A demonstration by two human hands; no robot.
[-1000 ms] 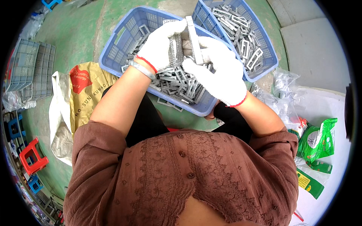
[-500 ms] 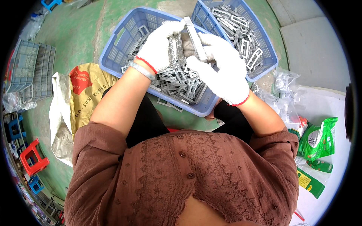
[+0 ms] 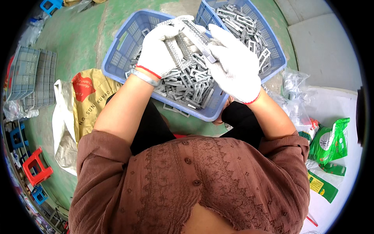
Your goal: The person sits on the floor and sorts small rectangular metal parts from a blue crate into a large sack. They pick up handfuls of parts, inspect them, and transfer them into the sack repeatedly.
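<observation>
- Both gloved hands are raised together over the nearer blue plastic basket [image 3: 117,58], which is heaped with grey metal frame pieces [image 3: 187,84].
- The left hand [image 3: 157,52] is closed around a stack of perforated metal strips [image 3: 177,43]; the right hand [image 3: 233,64] grips one long strip [image 3: 198,37] that slants up toward the left fingertips, so the two hands meet on the same bundle.
- A second blue basket [image 3: 272,43] of similar parts stands just beyond, to the right.
- The baskets sit on a green floor [image 3: 74,35]; a yellow sack [image 3: 87,97] lies left, green packets [image 3: 329,142] right, a red stool [image 3: 35,167] lower left.
- Compared with half a second earlier, the hands and strips sit almost unchanged, the long strip tilted slightly more.
</observation>
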